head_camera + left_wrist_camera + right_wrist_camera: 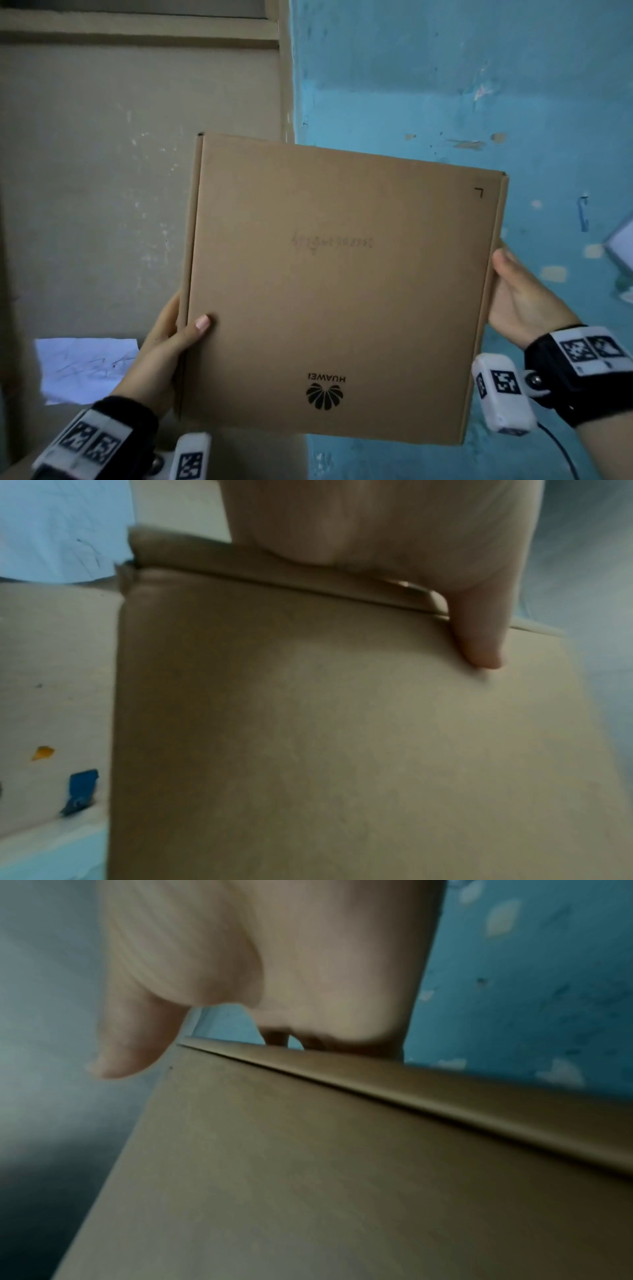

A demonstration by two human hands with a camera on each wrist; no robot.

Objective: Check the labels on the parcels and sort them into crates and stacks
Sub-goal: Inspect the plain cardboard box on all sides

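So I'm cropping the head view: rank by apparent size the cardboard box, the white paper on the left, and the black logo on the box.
1. Cardboard box, by far the largest.
2. White paper, partly hidden behind the left hand.
3. Black logo, smallest.

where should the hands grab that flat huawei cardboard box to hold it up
By its two opposite narrow side edges, one hand from each side, as now: left hand with thumb on the front face, right hand at the right edge. The cardboard box is wide, flat and thin, so one hand can't span it.
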